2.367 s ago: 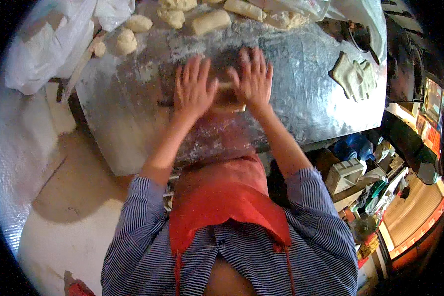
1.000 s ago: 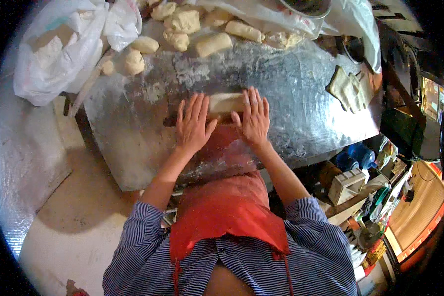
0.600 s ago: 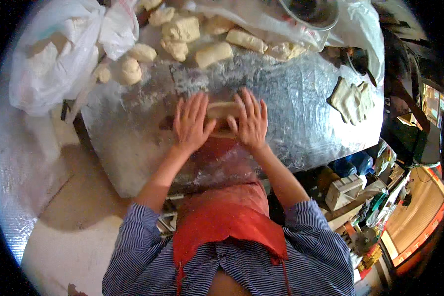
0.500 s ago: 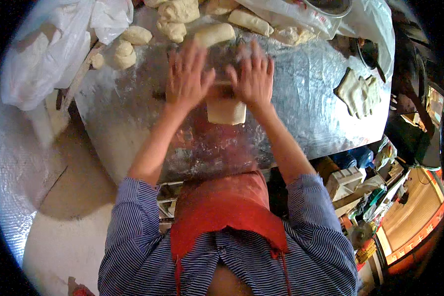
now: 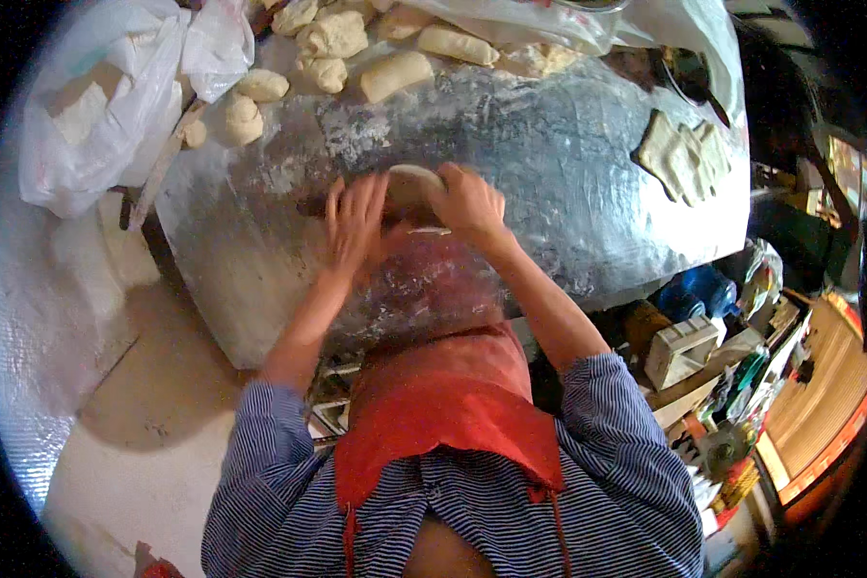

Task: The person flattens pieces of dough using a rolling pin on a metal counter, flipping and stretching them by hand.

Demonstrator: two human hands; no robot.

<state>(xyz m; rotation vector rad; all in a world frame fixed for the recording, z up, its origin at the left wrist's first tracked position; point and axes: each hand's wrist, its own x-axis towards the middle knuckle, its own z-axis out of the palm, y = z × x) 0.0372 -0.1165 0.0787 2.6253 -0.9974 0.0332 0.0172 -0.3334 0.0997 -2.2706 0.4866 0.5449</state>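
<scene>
A dark brown rolling pin (image 5: 409, 200) lies crosswise over a pale piece of dough (image 5: 416, 175) on the floured metal-topped table. Dough shows beyond the pin, and a thin edge of it on the near side. My left hand (image 5: 358, 220), slightly blurred, bends its fingers over the pin's left part. My right hand (image 5: 470, 202) has its fingers curled round the right part, beside the dough. Both palms hide most of the pin. Behind them, a dough roll (image 5: 397, 77) and another dough roll (image 5: 458, 44) rest on the tabletop.
Several dough lumps (image 5: 332, 37) sit at the far edge, beside a white plastic bag (image 5: 96, 125) at the left. Pale work gloves (image 5: 684, 159) lie on the right. A wooden stick (image 5: 164, 169) rests along the left edge. Below the right edge are a crate (image 5: 684, 349) and blue bottles (image 5: 698, 292).
Both hands have drawn back toward me with the pin. Their spread fingers have bent, and the right hand has curled. Dough now shows beyond the pin. The view has shifted slightly.
</scene>
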